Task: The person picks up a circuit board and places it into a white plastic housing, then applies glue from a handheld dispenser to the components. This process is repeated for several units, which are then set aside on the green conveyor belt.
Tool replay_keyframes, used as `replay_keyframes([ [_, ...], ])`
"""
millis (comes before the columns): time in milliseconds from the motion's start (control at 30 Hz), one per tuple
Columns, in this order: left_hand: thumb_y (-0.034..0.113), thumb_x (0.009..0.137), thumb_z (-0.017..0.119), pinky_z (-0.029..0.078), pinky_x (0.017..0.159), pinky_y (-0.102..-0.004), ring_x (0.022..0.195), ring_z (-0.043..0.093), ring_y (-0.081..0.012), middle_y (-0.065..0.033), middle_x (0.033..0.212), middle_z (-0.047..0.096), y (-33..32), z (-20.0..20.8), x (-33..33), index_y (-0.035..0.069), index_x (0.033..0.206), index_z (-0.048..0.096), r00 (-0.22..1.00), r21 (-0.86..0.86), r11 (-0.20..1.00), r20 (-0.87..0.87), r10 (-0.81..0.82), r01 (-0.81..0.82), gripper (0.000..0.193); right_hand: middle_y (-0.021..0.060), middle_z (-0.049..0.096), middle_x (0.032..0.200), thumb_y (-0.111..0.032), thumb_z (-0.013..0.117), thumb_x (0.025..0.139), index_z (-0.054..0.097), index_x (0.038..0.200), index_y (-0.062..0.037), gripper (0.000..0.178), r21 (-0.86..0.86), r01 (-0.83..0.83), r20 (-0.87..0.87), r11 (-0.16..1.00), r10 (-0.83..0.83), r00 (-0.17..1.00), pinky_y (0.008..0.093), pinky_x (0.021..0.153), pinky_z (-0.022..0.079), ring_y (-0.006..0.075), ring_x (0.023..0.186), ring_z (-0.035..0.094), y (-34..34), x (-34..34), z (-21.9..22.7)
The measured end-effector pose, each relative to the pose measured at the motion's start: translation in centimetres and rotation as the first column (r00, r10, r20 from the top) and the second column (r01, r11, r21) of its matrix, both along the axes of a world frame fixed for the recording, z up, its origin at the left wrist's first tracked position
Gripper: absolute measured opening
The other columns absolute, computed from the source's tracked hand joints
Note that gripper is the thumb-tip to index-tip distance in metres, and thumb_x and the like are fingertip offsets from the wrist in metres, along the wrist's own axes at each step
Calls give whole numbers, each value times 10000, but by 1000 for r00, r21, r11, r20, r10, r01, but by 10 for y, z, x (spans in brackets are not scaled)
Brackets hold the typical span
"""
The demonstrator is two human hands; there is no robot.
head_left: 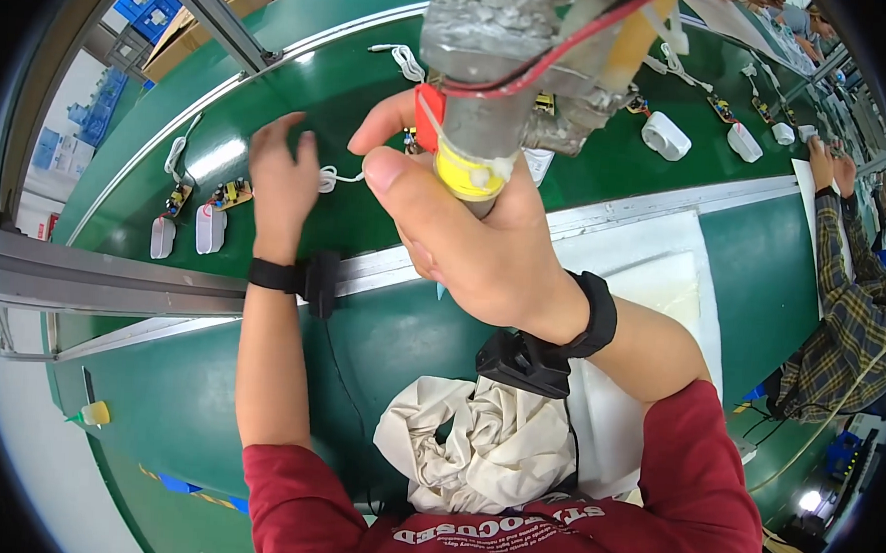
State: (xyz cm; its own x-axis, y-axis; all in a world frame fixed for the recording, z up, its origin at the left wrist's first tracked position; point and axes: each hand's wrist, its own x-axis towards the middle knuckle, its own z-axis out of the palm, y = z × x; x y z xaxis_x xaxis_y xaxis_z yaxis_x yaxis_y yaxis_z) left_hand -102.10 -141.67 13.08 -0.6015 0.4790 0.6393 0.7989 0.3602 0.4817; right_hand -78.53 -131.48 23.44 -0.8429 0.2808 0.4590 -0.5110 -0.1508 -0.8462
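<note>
Gripped tight in my right hand [465,238], the hanging grey tool [484,68] looms over the green counter [366,222], while my left hand [280,183], fingers loosely pinching the white cable [330,178], could drag it and snag nearby circuit boards [229,194].

Green conveyor belt [353,82]; grey tool [486,38], yellow band [465,175], red wire [575,43]; white cable [340,179]

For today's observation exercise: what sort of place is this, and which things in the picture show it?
Most likely an electronics assembly line in a factory: a long green conveyor belt, small circuit boards and white plastic housings spaced along it, and another worker's hands further down.
</note>
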Motion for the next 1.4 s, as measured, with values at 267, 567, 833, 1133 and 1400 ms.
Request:
replay_keyframes([
  [267, 85, 788, 556, 372, 863, -607, 1002, 572, -299, -150, 1008, 608, -38, 9, -21, 90, 1049, 579, 759, -597, 470, -487, 431, -650, 262, -60, 418, 518, -183, 507, 904, 514, 998, -26, 182, 7, 13, 35, 1000, -13, 999, 188, 360, 260, 0, 393, 346, -11, -3, 3],
  [567, 138, 797, 595, 455, 813, -479, 879, 624, -322, -164, 940, 619, -61, 22, -34, 68, 1052, 569, 885, -798, 412, -308, 350, -441, 266, -59, 411, 503, -182, 510, 905, 516, 980, -32, 168, 22, 9, 10, 1000, -10, 1000, 188, 355, 256, 1, 385, 342, -23, -12, 0],
  [833, 154, 792, 621, 504, 659, -314, 692, 624, -247, -150, 783, 613, -57, 68, 15, 14, 1004, 529, 983, -440, 893, 183, -14, 95, 270, -58, 412, 499, -182, 515, 905, 523, 964, -34, 160, 6, 21, 26, 1000, -21, 999, 190, 351, 254, 2, 381, 341, -29, -20, 0],
  [1133, 133, 827, 624, 497, 652, -257, 698, 605, -119, -78, 838, 633, -107, 90, 64, -33, 1026, 509, 523, -277, 768, 848, -88, 578, 284, -54, 405, 486, -176, 512, 906, 525, 971, -40, 151, 9, 24, 0, 1000, -24, 1000, 193, 354, 253, 5, 374, 336, -39, -29, -1],
  [1400, 25, 875, 572, 469, 754, -236, 881, 579, -94, -48, 1018, 587, -105, 17, 113, -27, 1136, 451, -83, 374, 695, 907, -414, 614, 292, -54, 396, 483, -179, 511, 909, 518, 976, -37, 157, 5, 51, 22, 999, -51, 998, 200, 359, 248, 8, 365, 324, -45, -35, 0],
])
